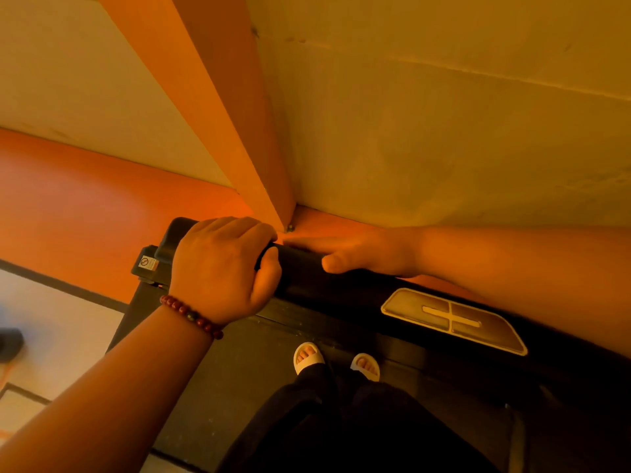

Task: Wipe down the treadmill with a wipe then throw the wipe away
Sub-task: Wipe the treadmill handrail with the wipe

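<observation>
A black treadmill [239,370] lies low on the floor, its front handlebar [300,264] running across the middle of the head view. My left hand [222,268], with a red bead bracelet at the wrist, grips the left part of that bar. My right hand [358,254] lies over the bar just to the right, fingers straight along its far side and thumb on the near side. No wipe shows in either hand; whether one sits under a palm cannot be told. A pale display panel [454,319] sits on the treadmill's front cover.
I stand on the belt in white slippers [307,356]. Straight ahead an orange-trimmed wall corner [269,186] meets the treadmill's front. Pale floor tiles [51,336] lie to the left, with a dark shoe [10,343] at the left edge.
</observation>
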Motion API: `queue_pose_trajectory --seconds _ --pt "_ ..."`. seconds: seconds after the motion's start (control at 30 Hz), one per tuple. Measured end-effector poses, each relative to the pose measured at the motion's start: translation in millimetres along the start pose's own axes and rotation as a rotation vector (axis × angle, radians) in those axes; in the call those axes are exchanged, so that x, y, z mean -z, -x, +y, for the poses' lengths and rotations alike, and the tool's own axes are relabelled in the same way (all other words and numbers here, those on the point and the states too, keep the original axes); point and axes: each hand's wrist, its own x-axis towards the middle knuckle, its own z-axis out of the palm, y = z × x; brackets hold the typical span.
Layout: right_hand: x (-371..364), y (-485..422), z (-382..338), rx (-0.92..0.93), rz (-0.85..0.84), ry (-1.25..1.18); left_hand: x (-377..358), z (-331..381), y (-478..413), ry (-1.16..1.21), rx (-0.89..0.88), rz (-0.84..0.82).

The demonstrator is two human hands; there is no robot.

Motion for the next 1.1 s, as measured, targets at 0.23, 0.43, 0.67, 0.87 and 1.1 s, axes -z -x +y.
queue_pose_trajectory --seconds 0.23,0.43,0.67,0.87,1.1 --pt "-6.1 -3.2 25.1 -0.206 -0.153 -0.149 -1.3 1.5 0.1 0.003 0.028 0.024" --pt "-7.9 -14.4 10.2 -0.168 -0.218 -0.185 -2.4 -0.2 -1.0 -0.007 0.030 0.031" --pt "-4.0 -15.8 33.0 -0.212 -0.261 -0.340 -1.0 -3.5 0.7 0.045 0.030 -0.028" --pt "-16.2 -34.0 2.1 -0.026 -0.189 -0.217 10.3 -12.8 -1.0 0.113 -0.032 -0.095" --pt "-13.0 -42.8 15.8 -0.214 -0.245 -0.385 24.1 -59.2 0.4 0.092 -0.045 -0.128"
